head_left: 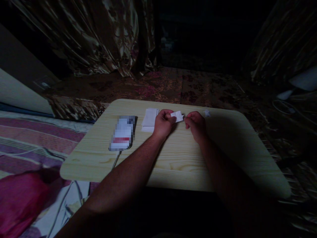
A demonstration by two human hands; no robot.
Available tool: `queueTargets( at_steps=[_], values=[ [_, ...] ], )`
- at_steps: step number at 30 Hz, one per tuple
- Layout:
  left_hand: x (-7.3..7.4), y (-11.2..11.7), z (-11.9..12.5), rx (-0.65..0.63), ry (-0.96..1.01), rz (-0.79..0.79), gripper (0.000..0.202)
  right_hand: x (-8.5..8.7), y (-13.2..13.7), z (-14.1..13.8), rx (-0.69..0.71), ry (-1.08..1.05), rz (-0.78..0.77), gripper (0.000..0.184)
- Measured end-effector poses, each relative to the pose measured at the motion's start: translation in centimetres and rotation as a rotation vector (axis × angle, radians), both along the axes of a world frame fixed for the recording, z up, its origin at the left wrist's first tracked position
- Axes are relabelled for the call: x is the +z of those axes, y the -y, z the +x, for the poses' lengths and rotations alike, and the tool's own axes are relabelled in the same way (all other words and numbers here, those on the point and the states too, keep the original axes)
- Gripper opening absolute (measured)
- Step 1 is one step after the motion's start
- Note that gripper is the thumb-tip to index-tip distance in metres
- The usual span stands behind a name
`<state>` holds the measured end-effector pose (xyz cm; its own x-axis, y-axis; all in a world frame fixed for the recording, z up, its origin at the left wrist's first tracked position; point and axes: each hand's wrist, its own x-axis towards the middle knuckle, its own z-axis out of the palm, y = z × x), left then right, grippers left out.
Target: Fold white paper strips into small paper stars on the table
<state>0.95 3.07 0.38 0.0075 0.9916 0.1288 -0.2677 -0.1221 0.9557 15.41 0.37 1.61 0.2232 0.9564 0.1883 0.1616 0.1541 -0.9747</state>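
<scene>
Right, it's a small folded white paper point(177, 116) at the centre of things, held up over the far half of the surface point(178, 165), its long axis running left to right with a slight tilt, the notched, pointed end facing the right. The left hand point(163, 124) has it, grip closed on the near left end, thumb across the top! And the right hand point(196, 124), fingers curled, sits right by that pointed end; whether its grip is pinching the tip, I cannot tell.

Just beyond the left hand's knuckles, a stack of white sheets point(150, 119) lies flat, and over past the right hand there's a small white paper piece point(207, 113) near the far edge. Out to the left, a pixelated phone-like device point(122, 132) slants away, a white cable point(116, 160) at its near end.

Further out, down at the left, a pink bundle point(23, 195), possibly a bag, contents hidden, rests on a striped bed cover point(61, 132). Patterned curtains point(111, 33) hang behind it all.
</scene>
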Motion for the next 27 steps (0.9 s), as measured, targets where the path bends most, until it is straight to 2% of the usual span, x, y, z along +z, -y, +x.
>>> queueTargets(
  at_steps=[4, 12, 18, 27],
  values=[
    [0.14, 0.0, 0.07, 0.018, -0.029, 0.017, 0.03, -0.04, 0.03, -0.06, 0.026, 0.047, 0.031, 0.018],
    [0.26, 0.31, -0.03, -0.065, -0.122, -0.018, 0.023, -0.22, 0.19, -0.05, -0.019, 0.257, 0.02, 0.017],
    [-0.02, 0.47, -0.16, -0.143, -0.201, 0.002, 0.018, -0.56, 0.05, -0.02, -0.036, 0.265, 0.053, 0.017],
    [0.09, 0.6, -0.25, -0.13, -0.263, -0.006, 0.019, -0.78, 0.04, -0.21, -0.059, 0.268, 0.063, 0.016]
  ],
)
